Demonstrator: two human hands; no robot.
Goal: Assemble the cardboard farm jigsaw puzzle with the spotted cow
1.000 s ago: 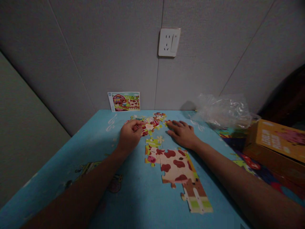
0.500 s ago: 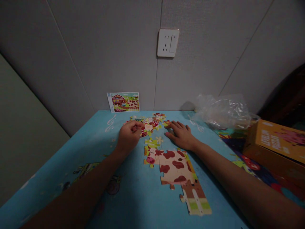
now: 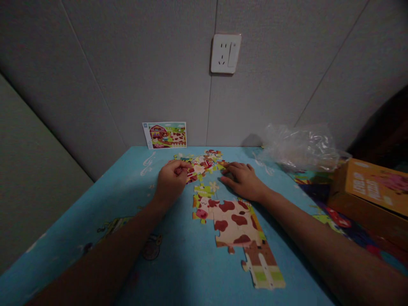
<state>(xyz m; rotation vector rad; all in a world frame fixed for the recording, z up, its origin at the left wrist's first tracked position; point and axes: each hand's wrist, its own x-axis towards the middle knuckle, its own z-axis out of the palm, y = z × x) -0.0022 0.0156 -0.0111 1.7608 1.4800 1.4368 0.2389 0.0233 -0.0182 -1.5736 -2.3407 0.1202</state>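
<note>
Nothing legible: white lettering on the orange cardboard box too blurred to read; tiny corner mark on the farm picture card likewise unreadable.

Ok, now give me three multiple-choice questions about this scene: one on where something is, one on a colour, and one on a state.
1. Where is the picture card?
A) leaning on the wall
B) stuck to the ceiling
C) lying on the floor

2. What colour are the patches on the cow puzzle?
A) green
B) blue
C) reddish-brown

3. How is the left hand?
A) open, palm up
B) curled, fingertips together
C) out of view

1 A: it stands against the wall at the back edge of the blue tabletop.
2 C: dark reddish-brown blotches mark the cream body.
3 B: its fingers curl together over the puzzle.
</note>
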